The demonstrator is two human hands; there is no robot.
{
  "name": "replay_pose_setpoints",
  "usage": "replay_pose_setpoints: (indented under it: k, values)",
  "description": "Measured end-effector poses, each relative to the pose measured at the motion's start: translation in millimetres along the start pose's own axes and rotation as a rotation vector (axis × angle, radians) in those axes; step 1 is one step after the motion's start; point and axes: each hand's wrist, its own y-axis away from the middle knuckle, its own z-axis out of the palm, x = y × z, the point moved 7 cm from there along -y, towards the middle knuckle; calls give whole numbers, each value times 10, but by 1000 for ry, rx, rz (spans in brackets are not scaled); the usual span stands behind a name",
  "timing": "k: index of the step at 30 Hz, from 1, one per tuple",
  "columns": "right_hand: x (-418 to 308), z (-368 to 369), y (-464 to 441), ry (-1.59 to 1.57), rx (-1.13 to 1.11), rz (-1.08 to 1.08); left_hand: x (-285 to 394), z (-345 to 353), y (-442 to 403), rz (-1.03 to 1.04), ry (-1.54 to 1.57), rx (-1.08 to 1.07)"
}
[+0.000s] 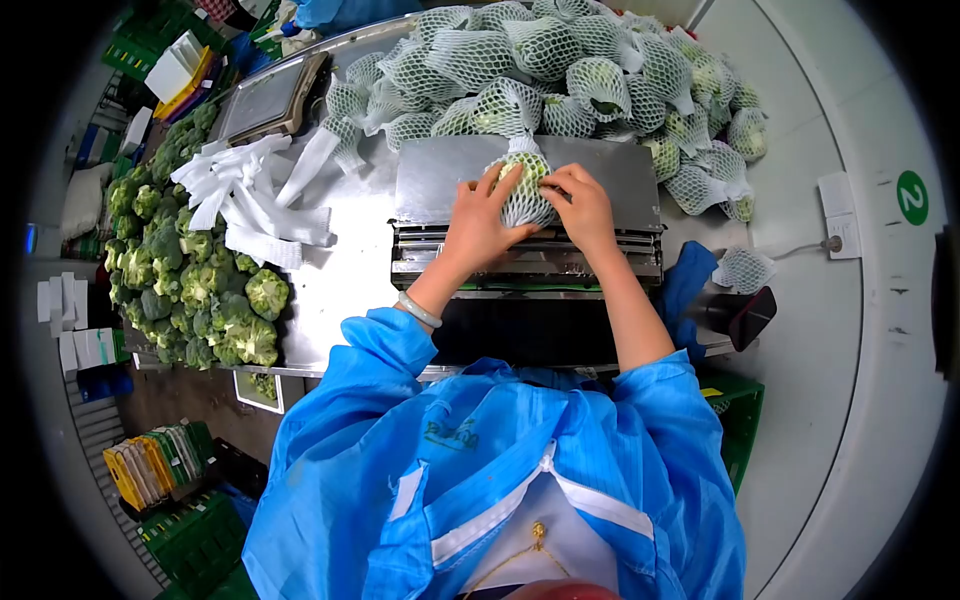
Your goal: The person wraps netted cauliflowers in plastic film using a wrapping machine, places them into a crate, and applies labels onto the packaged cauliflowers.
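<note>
A broccoli head in a white foam net (pixel 524 206) rests on the flat metal plate (pixel 430 175) of a machine in front of me. My left hand (pixel 478 222) grips its left side, thumb near the lower end and fingers curled over the top. On the right, the fingers of my right hand (pixel 582 205) are bent together and pinch at the edge of the net. The net's gathered end points away from me, toward a large pile of netted broccoli (pixel 540 48). Below the plate runs the machine's slotted front (pixel 425 262), partly behind my left hand.
Bare broccoli heads (pixel 200 290) are heaped at the left, beside a bunch of empty white foam nets (pixel 240 185). A scale-like device (pixel 265 100) stands behind them. At right lie a blue cloth (pixel 685 285) and a dark box-shaped object (pixel 750 318), near the wall (pixel 800 400).
</note>
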Motion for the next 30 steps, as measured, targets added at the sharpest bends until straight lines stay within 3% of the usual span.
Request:
replay_pose_setpoints:
  k: [2,4,5,6,8,9,10,11,12,13,15,17,21,23,24,25,26,27,28,29,30]
  values:
    - [6,24,-64,149,-25,-37,9,11,-26,0,-14,-2]
    - [111,-119,-112,-5,120,-30,10,-3,-60,11,-36,1]
    - [168,-213,-125,-81,190,-26,-56,-59,-54,-37,170,15]
    - [293,-309,-56,-443,192,261,-158,-146,-13,-86,379,31]
    - [247,-630,151,-770,170,272,-395,-428,162,-136,613,121]
    - [329,-780,305,-634,89,244,-506,-626,304,-153,545,190]
    - [514,-838,539,-418,48,377,-671,-803,484,-163,364,298]
    - [468,-882,703,-79,38,304,-1026,-778,717,-389,353,267]
    - [430,-896,873,258,30,230,-1154,-831,916,-394,86,330]
    - [520,-861,1038,491,73,121,-1266,-766,1080,-428,-88,291]
    - [520,-743,1192,933,59,199,-1208,-488,1186,-408,-202,130]
    - [612,-493,1192,991,1,271,-977,-259,1145,-353,-182,258]
    - [991,-306,1130,392,1,286,-1066,-8,982,-319,-31,144]
    - [931,-453,1180,-13,-184,392,-1280,-77,1096,-491,352,-239]
    - [892,-504,1256,-252,-324,531,-1160,-266,1151,-454,583,-388]
    - [647,-597,1254,-427,-392,566,-1062,-476,1204,-534,763,-494]
    - [375,-689,1209,-667,-405,598,-900,-748,1162,-461,953,-545]
    - [111,-742,1138,-910,-416,627,-827,-983,1124,-447,1123,-524]
    - [-206,-818,928,-1044,-377,455,-758,-1183,997,-348,1339,-435]
    - [-425,-841,713,-1171,-336,281,-778,-1284,840,-245,1544,-299]
    - [-392,-839,496,-1214,-219,164,-763,-1312,643,-285,1656,-33]
